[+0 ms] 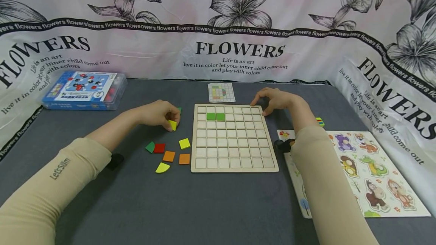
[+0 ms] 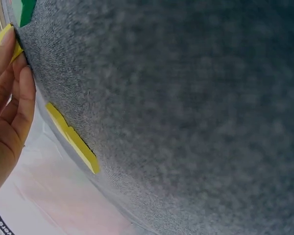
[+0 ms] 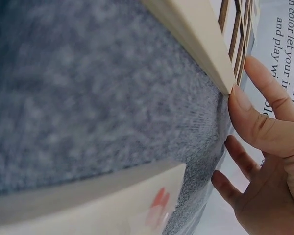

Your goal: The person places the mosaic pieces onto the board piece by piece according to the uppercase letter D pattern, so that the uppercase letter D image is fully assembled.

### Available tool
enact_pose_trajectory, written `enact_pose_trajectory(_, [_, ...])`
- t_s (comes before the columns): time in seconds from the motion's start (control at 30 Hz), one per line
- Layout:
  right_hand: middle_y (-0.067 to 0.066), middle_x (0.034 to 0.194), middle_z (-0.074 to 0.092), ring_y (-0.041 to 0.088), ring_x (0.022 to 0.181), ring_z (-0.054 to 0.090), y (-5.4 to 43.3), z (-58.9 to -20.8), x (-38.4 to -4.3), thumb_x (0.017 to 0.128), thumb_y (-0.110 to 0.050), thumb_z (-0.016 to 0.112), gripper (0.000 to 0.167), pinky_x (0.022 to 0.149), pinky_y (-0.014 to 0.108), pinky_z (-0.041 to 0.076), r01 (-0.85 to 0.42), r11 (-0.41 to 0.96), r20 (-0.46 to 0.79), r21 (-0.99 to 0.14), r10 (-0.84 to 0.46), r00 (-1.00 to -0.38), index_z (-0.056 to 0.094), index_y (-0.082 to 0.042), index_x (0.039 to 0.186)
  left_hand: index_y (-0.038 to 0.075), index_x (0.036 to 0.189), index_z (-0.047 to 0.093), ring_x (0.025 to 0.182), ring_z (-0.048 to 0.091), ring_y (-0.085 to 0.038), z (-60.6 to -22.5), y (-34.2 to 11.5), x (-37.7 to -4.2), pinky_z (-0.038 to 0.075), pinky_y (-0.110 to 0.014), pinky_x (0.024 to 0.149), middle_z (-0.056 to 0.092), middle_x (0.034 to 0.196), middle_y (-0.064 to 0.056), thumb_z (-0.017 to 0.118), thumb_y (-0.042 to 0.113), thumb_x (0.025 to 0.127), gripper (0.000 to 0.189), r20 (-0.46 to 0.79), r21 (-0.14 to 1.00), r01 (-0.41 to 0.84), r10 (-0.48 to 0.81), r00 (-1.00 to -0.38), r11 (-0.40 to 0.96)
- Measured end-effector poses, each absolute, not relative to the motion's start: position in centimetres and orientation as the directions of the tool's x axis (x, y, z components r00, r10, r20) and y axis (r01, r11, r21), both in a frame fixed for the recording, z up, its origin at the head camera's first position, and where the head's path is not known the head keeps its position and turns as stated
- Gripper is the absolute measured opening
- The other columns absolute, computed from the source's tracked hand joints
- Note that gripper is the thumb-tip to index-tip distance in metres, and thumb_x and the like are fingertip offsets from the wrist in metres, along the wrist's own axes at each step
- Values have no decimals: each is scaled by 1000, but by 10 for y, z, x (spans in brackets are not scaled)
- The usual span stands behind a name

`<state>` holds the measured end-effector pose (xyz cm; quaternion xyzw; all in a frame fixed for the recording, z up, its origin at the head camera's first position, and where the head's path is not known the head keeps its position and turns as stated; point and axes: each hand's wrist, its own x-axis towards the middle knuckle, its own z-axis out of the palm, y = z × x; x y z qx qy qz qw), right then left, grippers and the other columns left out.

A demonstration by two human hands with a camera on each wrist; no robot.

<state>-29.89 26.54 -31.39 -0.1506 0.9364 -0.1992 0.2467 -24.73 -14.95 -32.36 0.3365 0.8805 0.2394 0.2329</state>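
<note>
Left hand (image 1: 159,113): pinching a yellow tile (image 1: 173,125) between thumb and fingertips, just left of the wooden grid board (image 1: 233,138), near the board's top left corner.
Right hand (image 1: 275,100): thumb pressed on the board's top right corner, other fingers loosely bent, holding nothing.
Board: lying flat in the middle of the grey table (image 1: 170,207), two green tiles (image 1: 215,116) side by side in the second row.
Loose tiles (image 1: 168,151): yellow, green, red and orange ones on the table by the board's left edge.
Picture card (image 1: 221,92): just past the board's far edge.
Good way: probably hold the board still, keep the tile flat, line up with one square, press down softly.
Watch out: likely to bump the green ones if slid sideways.
</note>
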Motion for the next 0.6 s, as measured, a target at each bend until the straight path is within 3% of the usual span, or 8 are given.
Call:
enact_pose_trajectory(0.17, [13,161,22,51,150,-9,266,-314,-298,83,-3,76,42,111,78,5,-185,877,-397,-444,-378,-836,69,-20,121,14,101,74,79,58,-13,-323,-148,-248,49,-30,75,72,96,-3,68,8,91,13,-235,569,482,693,-681,666])
enact_pose_trajectory(0.33, [17,160,20,49,149,13,268,-314,-298,81,1,76,45,116,70,17,-176,843,-394,-509,-410,-823,67,-13,123,12,119,72,91,67,-15,-322,-142,-249,55,-36,85,74,114,-9,58,12,99,24,-212,577,470,679,-703,668])
enact_pose_trajectory(0.43, [19,159,20,50,144,25,268,-314,-297,81,3,75,45,114,66,29,-166,819,-394,-549,-429,-813,66,-10,124,10,122,70,91,68,-17,-320,-136,-248,55,-38,85,73,114,-10,56,12,100,26,-176,577,471,664,-727,668])
enact_pose_trajectory(0.6, [19,159,20,52,140,30,269,-313,-296,82,2,75,47,110,64,35,-167,813,-398,-558,-439,-806,64,-10,127,5,120,66,88,69,-21,-316,-123,-245,56,-37,82,73,107,-11,59,11,99,23,-103,595,460,630,-770,659])
